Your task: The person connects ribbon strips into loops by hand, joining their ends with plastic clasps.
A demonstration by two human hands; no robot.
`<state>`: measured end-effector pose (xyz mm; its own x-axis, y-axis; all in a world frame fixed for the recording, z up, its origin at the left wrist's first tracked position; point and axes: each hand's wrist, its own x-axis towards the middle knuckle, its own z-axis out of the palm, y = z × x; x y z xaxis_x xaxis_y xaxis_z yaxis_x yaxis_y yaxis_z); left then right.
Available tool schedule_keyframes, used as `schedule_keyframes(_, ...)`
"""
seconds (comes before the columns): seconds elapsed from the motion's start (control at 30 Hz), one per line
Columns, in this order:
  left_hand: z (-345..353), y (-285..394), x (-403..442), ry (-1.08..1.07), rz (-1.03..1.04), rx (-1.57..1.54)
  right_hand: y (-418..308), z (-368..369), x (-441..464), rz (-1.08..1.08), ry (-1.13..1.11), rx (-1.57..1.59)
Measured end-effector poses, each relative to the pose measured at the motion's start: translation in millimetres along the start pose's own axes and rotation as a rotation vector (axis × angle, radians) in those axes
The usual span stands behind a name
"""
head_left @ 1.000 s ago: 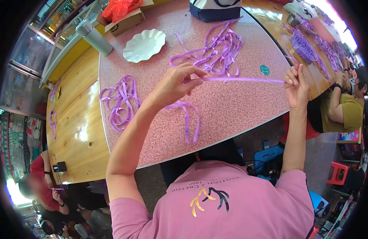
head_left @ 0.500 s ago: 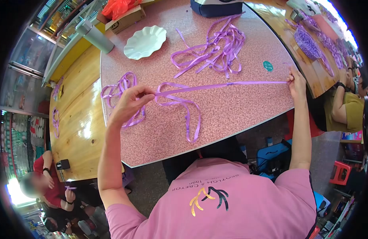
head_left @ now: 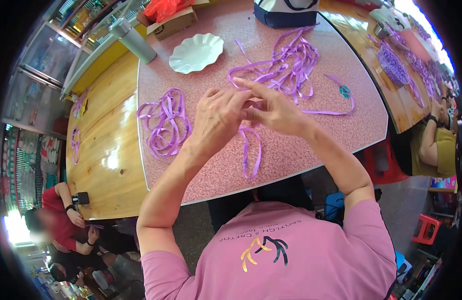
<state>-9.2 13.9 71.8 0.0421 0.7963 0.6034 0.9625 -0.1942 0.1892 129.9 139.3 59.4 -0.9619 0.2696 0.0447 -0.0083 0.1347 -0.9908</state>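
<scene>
My left hand [head_left: 217,116] and my right hand [head_left: 278,111] meet over the middle of the pink speckled table [head_left: 301,145]. Their fingers are pinched together around a purple ribbon [head_left: 328,112], whose loose end curls to the right over a green round sticker [head_left: 345,91]. Another stretch of ribbon [head_left: 247,155] hangs in a loop below the hands. A tangled ribbon pile [head_left: 296,60] lies just beyond them, and a looped ribbon bundle [head_left: 167,122] is at the left. The fingers hide the ribbon between them.
Farther back are a white scalloped plate [head_left: 197,53], a grey-green bottle [head_left: 133,41], a cardboard box [head_left: 173,25] and a blue-white bag [head_left: 286,14]. A purple basket [head_left: 393,65] stands on the right wooden table. People sit at the lower left and far right.
My right hand has moved left from the table's right side, and my left hand moved right to meet it. The ribbon stretched between them now lies slack, its end curled on the table.
</scene>
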Motion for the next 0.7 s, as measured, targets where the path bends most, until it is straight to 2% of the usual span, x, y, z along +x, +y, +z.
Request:
schedule_keyframes(0.07, -3.6, -9.3, -2.2, 0.023, -0.011, 0.033, 6.2, -4.4, 14.8, 0.017, 0.013, -0.003)
schedule_keyframes(0.13, -8.3, -13.8, -1.0, -0.073, -0.195, -0.064, 22.3, -8.3, 31.6, -0.125, 0.074, 0.114)
schedule_keyframes(0.17, -8.7, -19.7, 0.5, -0.072, -0.189, -0.055, 36.4, -13.5, 41.1, -0.203, 0.082, 0.045)
schedule_keyframes(0.2, -7.8, -28.2, 1.3, -0.161, -0.302, -0.187, 42.8, -15.3, 43.9, -0.211, 0.083, 0.047)
schedule_keyframes(0.23, -6.7, -37.9, 2.4, -0.250, -0.416, -0.322, 49.2, -18.1, 46.0, -0.272, 0.132, -0.083)
schedule_keyframes(0.3, -8.6, -65.9, 6.6, -0.271, -0.464, -0.384, 62.3, -26.2, 50.9, -0.471, 0.218, -0.357)
schedule_keyframes(0.37, -5.8, -103.2, 9.8, -0.293, -0.515, -0.450, 65.2, -29.7, 49.8, -0.411, 0.303, -0.365)
schedule_keyframes(0.43, 9.4, -147.8, 9.8, -0.109, -0.429, 0.083, 66.4, -32.4, 50.9, -0.352, 0.384, -0.374)
schedule_keyframes(0.47, 25.5, -168.4, 4.0, -0.108, -0.428, 0.086, 66.9, -33.8, 52.3, -0.367, 0.447, -0.370)
schedule_keyframes(0.53, 49.1, -194.5, -4.4, -0.066, -0.368, 0.605, 68.1, -34.6, 53.2, -0.384, 0.512, -0.362)
schedule_keyframes(0.57, 50.9, -201.5, -4.1, -0.298, -0.520, 0.477, 68.1, -34.9, 52.8, -0.369, 0.506, -0.343)
schedule_keyframes(0.7, 44.1, -170.2, 8.4, -0.302, -0.384, 0.449, 63.8, -31.6, 48.1, -0.352, 0.477, -0.295)
